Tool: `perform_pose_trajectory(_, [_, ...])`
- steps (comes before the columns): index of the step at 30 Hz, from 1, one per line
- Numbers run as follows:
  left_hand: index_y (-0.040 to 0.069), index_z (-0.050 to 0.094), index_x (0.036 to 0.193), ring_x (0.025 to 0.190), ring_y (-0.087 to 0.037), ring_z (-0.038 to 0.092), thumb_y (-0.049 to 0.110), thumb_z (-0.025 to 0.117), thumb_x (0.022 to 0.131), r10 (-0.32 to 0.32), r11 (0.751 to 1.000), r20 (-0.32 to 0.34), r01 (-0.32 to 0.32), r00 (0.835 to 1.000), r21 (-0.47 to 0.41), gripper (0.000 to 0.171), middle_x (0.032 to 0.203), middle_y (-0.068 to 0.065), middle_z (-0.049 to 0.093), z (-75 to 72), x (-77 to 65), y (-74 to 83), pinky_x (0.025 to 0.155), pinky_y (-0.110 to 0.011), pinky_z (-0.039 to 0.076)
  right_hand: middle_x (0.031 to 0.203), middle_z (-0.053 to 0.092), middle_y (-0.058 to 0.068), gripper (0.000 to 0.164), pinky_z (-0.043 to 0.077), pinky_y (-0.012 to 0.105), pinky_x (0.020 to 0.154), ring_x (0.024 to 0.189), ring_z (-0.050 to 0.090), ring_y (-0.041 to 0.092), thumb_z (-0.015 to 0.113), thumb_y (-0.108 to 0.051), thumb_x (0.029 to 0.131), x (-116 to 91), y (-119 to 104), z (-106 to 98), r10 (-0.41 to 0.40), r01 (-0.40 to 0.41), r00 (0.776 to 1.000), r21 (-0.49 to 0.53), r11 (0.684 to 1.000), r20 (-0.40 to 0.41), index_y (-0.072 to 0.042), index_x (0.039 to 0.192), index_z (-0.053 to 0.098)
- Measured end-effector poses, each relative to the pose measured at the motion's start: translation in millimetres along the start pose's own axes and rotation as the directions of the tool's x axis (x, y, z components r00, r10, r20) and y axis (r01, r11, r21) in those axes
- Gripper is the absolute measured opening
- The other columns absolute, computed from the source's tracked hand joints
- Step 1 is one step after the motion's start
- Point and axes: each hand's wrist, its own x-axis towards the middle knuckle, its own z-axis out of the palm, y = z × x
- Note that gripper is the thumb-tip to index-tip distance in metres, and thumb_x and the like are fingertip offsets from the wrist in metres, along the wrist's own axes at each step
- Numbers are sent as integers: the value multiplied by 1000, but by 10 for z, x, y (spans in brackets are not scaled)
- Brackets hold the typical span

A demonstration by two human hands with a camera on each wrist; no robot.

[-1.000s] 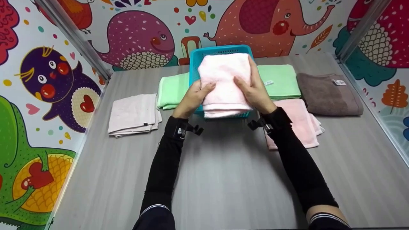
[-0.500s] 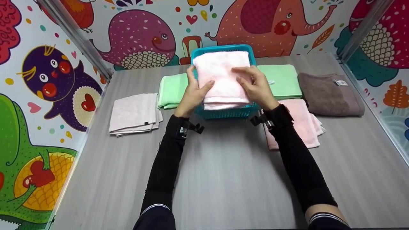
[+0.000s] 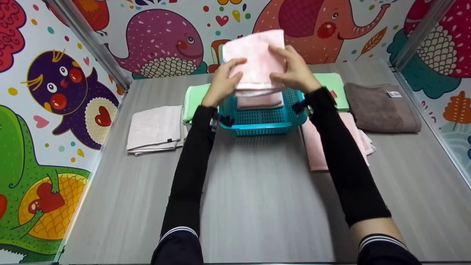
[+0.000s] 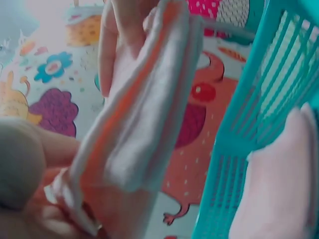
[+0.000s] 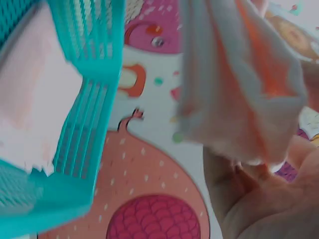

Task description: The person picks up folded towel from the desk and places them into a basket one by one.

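Observation:
Above a blue-green plastic basket (image 3: 263, 129), both hands hold a folded pink towel (image 3: 255, 60) by its sides. My left hand (image 3: 223, 81) grips the left edge, thumb on the near face. On the opposite side my right hand (image 3: 296, 70) pinches the towel between thumb and fingers. The right wrist view shows the towel's layered folds (image 5: 234, 89) hanging clear of the basket wall (image 5: 92, 129). Inside the basket lies another folded pink towel (image 3: 259, 102), partly hidden from the head by the held one.
Folded towels lie around the basket on the grey table (image 3: 257, 206): pale pink (image 3: 154, 129) and light green (image 3: 193, 101) to the left; light green (image 3: 331, 84), pink (image 3: 320, 147) and brown (image 3: 382, 110) to the right. Cartoon-printed walls (image 3: 165, 44) enclose the back and sides.
Both hands have raised the pink towel up and toward the back wall, after shifting their grip on it. The basket's inside and the pink towel in it now show.

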Motion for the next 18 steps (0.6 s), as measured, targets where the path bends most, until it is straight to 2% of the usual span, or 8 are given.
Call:
perform_pose_trajectory(6, [10,57,149,151,-21,37,2,56,102,-88,986,-13,89,996,143,48,158,-9,50,17,351,-85,123,-27,29,147,42,23,93,37,32,85,110,43,26,62,6,79,366,90,45,53,-46,996,-105,993,70,-13,164,30])
perform_pose_trajectory(10, [12,53,153,148,-24,39,-2,51,102,-174,961,-5,171,985,216,52,162,-15,41,123,524,-231,117,-24,34,159,31,27,97,37,38,97,126,39,32,55,10,78,515,228,105,137,-116,978,-141,983,154,-11,166,21])
perform_pose_trajectory(15, [13,49,156,140,-24,41,-10,46,98,-276,932,30,259,961,254,62,165,-17,33,263,599,-423,101,-23,37,167,16,30,97,31,41,114,150,25,36,49,14,80,598,440,247,230,-194,945,-167,967,231,-7,167,11])
perform_pose_trajectory(18, [14,45,158,150,-22,35,-11,46,98,-327,904,49,298,944,305,65,168,-14,31,342,595,-496,104,-24,36,167,19,30,92,26,42,124,156,22,38,48,15,82,602,561,357,252,-214,945,-191,958,206,-2,166,13])
